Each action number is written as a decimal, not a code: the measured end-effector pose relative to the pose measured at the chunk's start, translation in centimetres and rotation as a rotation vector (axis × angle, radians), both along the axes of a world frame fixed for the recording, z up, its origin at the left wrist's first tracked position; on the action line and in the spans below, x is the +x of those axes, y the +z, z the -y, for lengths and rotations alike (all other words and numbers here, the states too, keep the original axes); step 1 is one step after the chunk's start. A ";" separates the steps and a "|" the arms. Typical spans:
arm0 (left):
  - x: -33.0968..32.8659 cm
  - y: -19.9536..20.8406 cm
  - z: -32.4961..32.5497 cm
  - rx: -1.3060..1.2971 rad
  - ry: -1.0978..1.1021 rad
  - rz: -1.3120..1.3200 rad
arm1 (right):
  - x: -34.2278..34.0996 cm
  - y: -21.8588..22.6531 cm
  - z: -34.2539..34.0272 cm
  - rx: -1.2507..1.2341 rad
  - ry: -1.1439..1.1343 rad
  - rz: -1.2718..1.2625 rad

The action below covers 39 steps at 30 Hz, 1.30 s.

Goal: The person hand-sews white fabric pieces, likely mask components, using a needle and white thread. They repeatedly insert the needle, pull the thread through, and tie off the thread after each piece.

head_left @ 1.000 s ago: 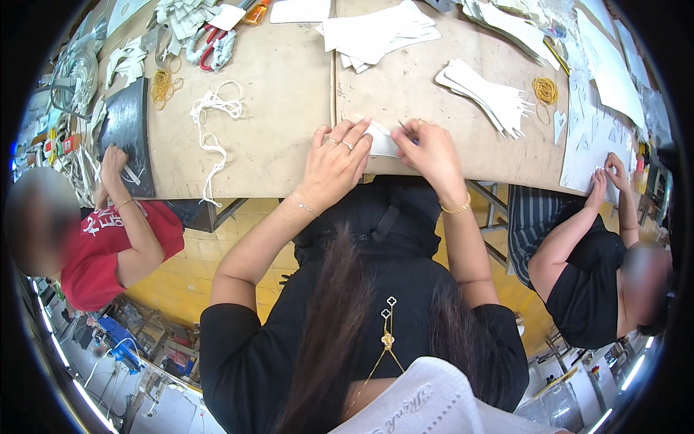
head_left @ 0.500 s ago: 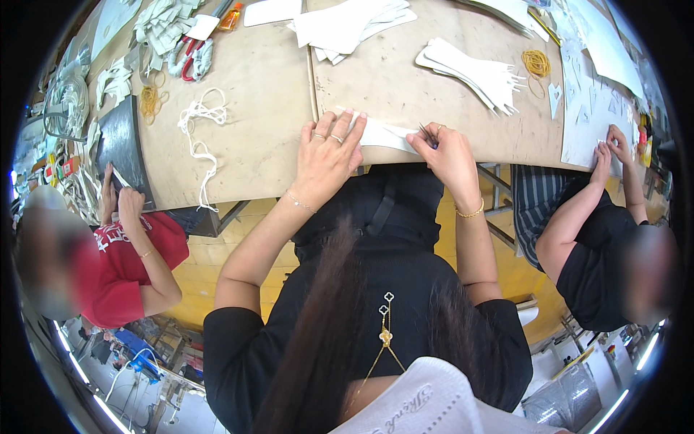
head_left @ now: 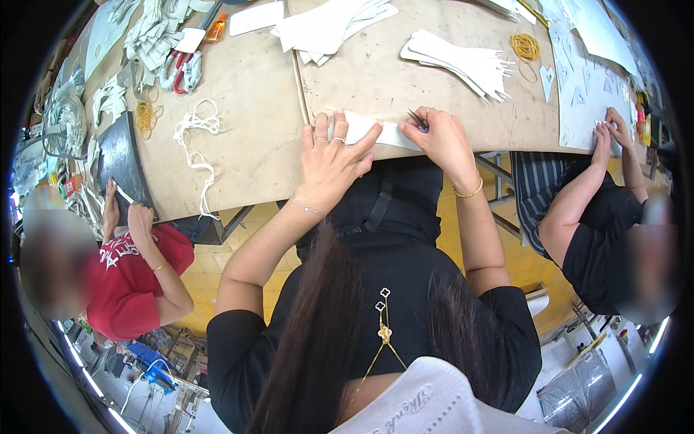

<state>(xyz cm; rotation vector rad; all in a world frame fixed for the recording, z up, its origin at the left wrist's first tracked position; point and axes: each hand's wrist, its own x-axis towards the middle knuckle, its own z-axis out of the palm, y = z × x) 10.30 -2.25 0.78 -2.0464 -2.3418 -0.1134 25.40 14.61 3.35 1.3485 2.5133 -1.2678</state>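
A flat white strip of material (head_left: pixel 363 129) lies at the table's near edge, between and under my hands. My left hand (head_left: pixel 329 155) presses on its left part with fingers spread, the index finger stretched to the right across it. At the strip's right end my right hand (head_left: pixel 442 141) has its thumb and forefinger pinched near the edge. A small dark two-pointed tool (head_left: pixel 418 121) sticks out of that hand, its tips toward the far left; the rest of it is hidden in the palm.
On the brown table (head_left: pixel 246 152) lie a tangled white cord (head_left: pixel 195 126), stacked white cut pieces (head_left: pixel 329 29), fringed white pieces (head_left: pixel 459 65), and yellow rubber bands (head_left: pixel 525 47). Co-workers sit at left, by a black board (head_left: pixel 126 155), and right, by a white sheet (head_left: pixel 578 108).
The view has shifted slightly. My left index finger has swung out to the right over the strip. My right hand has turned, so the tool's tips now show beyond the fingers.
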 end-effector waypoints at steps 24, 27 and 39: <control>4.0 0.5 -1.5 -0.048 -0.038 0.092 | 2.5 0.0 -1.7 0.009 -0.021 0.005; 4.1 0.3 -1.4 -0.054 -0.029 0.090 | 2.4 -0.1 -1.7 0.036 -0.022 0.028; 3.8 1.6 -2.8 0.035 -0.055 0.298 | 2.2 -0.2 -0.5 0.375 0.148 0.030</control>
